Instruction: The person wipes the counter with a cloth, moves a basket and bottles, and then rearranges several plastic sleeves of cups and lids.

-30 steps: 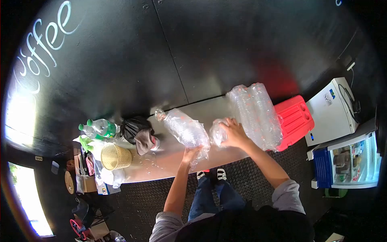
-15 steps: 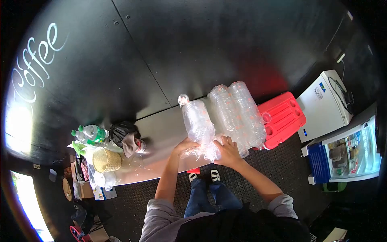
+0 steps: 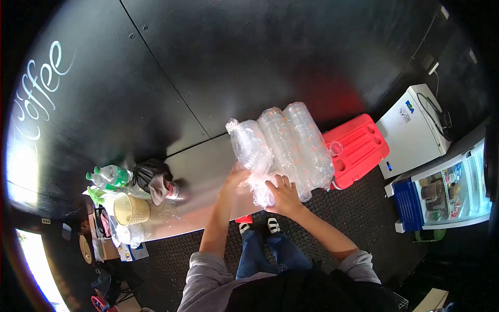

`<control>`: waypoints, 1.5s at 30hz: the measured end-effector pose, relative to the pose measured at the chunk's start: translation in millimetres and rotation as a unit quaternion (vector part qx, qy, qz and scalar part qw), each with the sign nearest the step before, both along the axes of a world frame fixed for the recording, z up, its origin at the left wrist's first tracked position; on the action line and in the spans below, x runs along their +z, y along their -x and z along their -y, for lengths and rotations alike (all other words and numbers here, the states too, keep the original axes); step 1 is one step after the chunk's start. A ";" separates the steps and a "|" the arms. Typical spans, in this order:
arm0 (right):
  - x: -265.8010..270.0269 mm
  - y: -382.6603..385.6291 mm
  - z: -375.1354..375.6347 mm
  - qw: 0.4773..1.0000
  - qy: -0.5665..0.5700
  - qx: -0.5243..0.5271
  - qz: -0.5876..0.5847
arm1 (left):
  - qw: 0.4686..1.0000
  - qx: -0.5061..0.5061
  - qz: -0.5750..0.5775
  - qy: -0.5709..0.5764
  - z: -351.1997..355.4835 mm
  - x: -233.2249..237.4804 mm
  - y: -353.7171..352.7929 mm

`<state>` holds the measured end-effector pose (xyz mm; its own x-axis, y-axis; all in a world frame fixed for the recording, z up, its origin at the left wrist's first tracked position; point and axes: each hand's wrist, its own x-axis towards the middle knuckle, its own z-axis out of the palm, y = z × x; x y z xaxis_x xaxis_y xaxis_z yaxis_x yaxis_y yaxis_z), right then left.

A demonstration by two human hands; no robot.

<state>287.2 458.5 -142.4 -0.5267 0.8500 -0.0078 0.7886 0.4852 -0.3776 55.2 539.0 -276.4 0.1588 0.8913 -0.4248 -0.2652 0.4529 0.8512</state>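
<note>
A clear plastic sleeve of stacked cups (image 3: 250,143) lies at a slant on the metal counter, its near end loose and crumpled. My left hand (image 3: 238,174) grips the sleeve's left side near that end, its fingers partly hidden by the plastic. On the other side, my right hand (image 3: 284,195) holds the crumpled wrap, with its fingers bent over it. Directly to the right, touching it, is a second sleeve of clear cups (image 3: 283,143), and a third sleeve (image 3: 310,145) lies beyond that.
A red cooler (image 3: 358,148) with a clear cup (image 3: 336,148) on its lid stands right of the sleeves. Farther right are a white chest freezer (image 3: 413,127) and a glass-door fridge (image 3: 442,195). On the counter's left sit a woven basket (image 3: 131,209), green-capped bottles (image 3: 112,177) and a black bag (image 3: 148,174).
The cup sleeve has tilted and shifted left against its neighbour, its near end more bunched. My right hand has moved slightly left with the wrap. The whole view has shifted slightly.
</note>
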 end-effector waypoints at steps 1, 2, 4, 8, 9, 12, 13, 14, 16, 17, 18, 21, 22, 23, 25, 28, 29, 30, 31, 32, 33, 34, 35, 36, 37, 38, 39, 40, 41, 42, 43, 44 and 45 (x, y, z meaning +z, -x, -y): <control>0.5 -0.7 -0.2 1.000 0.001 0.000 -0.001 | 0.997 0.002 -0.052 -0.052 8.5 23.0 -6.8; 0.4 -0.8 0.2 1.000 0.002 -0.001 -0.002 | 0.989 0.003 -0.103 -0.104 15.8 42.2 -11.9; -2.6 -1.3 0.6 1.000 -0.001 0.001 -0.002 | 0.979 0.006 -0.161 -0.127 25.2 77.9 -18.4; -1.9 0.3 -0.5 1.000 -0.001 0.004 0.006 | 0.926 0.013 -0.346 -0.150 14.4 81.7 -20.8; -2.2 0.8 -0.9 1.000 -0.002 0.005 0.007 | 0.926 0.014 -0.345 -0.150 11.4 87.0 -25.0; -2.7 3.6 -0.7 1.000 0.000 0.005 0.016 | 0.883 0.015 -0.465 -0.061 3.0 95.8 -41.9; -2.3 4.4 -0.3 1.000 -0.002 0.005 0.018 | 0.877 0.027 -0.474 -0.065 0.5 98.0 -46.2; -1.7 4.6 -0.5 1.000 -0.005 0.005 0.020 | 0.871 0.038 -0.484 -0.069 -2.3 93.6 -49.2; -2.0 4.3 0.0 1.000 -0.009 0.007 0.019 | 0.863 0.056 -0.499 -0.062 -3.7 83.5 -57.3; -2.3 4.6 -0.3 1.000 -0.012 0.010 0.016 | 0.853 0.073 -0.514 -0.055 -4.5 74.4 -58.2; -3.3 5.2 0.0 1.000 -0.012 0.010 0.016 | 0.853 0.073 -0.514 -0.054 -4.2 60.8 -56.2; -3.9 4.0 -3.0 1.000 -0.011 0.011 0.020 | 0.865 0.070 -0.491 -0.072 2.7 43.3 -51.0; -3.8 2.5 -3.6 1.000 -0.010 0.013 0.013 | 0.940 0.094 -0.326 -0.028 8.3 41.3 -45.5; -3.6 1.7 -4.9 1.000 -0.010 0.015 0.005 | 0.982 0.114 -0.150 0.016 14.2 43.6 -38.6; -4.6 -0.6 -6.5 1.000 -0.013 0.018 -0.004 | 0.993 0.061 -0.097 0.005 39.2 67.3 -14.6; -5.2 -0.7 -8.0 0.999 -0.013 0.029 -0.015 | 0.996 0.017 -0.087 0.012 47.0 71.4 -8.8; -4.6 -0.1 -10.0 0.999 -0.013 0.037 -0.014 | 0.991 0.025 -0.127 0.026 45.6 67.7 -10.9; -5.4 0.6 -12.3 0.999 -0.014 0.037 -0.014 | 0.991 0.025 -0.127 0.026 39.6 53.3 -11.9; -6.3 0.9 -14.6 0.999 -0.015 0.043 -0.016 | 0.986 0.046 -0.160 -0.001 30.9 38.7 -15.6; -6.9 0.9 -16.4 0.999 -0.016 0.049 -0.016 | 0.979 0.066 -0.192 -0.027 23.4 24.3 -19.8; -4.9 1.3 -18.5 0.999 -0.017 0.049 -0.015 | 0.979 0.066 -0.191 -0.027 15.4 17.6 -26.2; -3.1 2.2 -20.4 0.999 0.010 0.051 -0.005 | 0.952 0.092 -0.290 -0.033 6.9 10.9 -33.3; -2.0 3.1 -22.4 0.998 0.037 0.053 0.006 | 0.914 0.117 -0.385 -0.039 2.5 11.8 -40.1; -0.9 4.2 -24.6 0.998 0.036 0.055 0.007 | 0.915 0.119 -0.384 -0.039 2.0 12.9 -45.1; 0.2 5.2 -26.7 0.998 0.034 0.059 0.006 | 0.888 0.112 -0.442 -0.057 2.1 14.3 -49.2; 0.1 5.8 -28.2 0.998 0.033 0.062 0.004 | 0.857 0.105 -0.498 -0.075 1.8 10.0 -49.7; -0.2 6.2 -29.4 0.997 0.033 0.064 0.004 | 0.857 0.107 -0.499 -0.074 1.1 6.3 -47.0; -0.3 6.4 -31.1 0.998 0.031 0.061 -0.008 | 0.869 0.083 -0.479 -0.090 -0.1 3.5 -42.0; -0.4 6.7 -33.1 0.998 0.030 0.058 -0.020 | 0.880 0.058 -0.459 -0.107 -1.5 -0.9 -34.5; -0.5 6.3 -34.0 0.998 0.029 0.059 -0.021 | 0.879 0.059 -0.460 -0.107 -1.0 2.5 -19.7; -0.6 5.2 -34.1 0.998 0.023 0.059 -0.023 | 0.942 -0.004 -0.328 -0.072 -0.5 7.6 0.6; -1.8 4.1 -33.2 0.998 0.019 0.060 -0.026 | 0.979 -0.066 -0.187 -0.033 1.0 15.5 10.2; -3.5 2.8 -32.9 0.998 0.020 0.059 -0.028 | 0.979 -0.067 -0.189 -0.032 0.4 20.7 9.5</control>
<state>284.5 491.3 -145.9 -0.6240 0.7814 -0.0076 0.7038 0.5577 -0.4399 45.7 538.6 -255.7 0.1184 0.9001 -0.4193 0.1328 0.4042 0.9050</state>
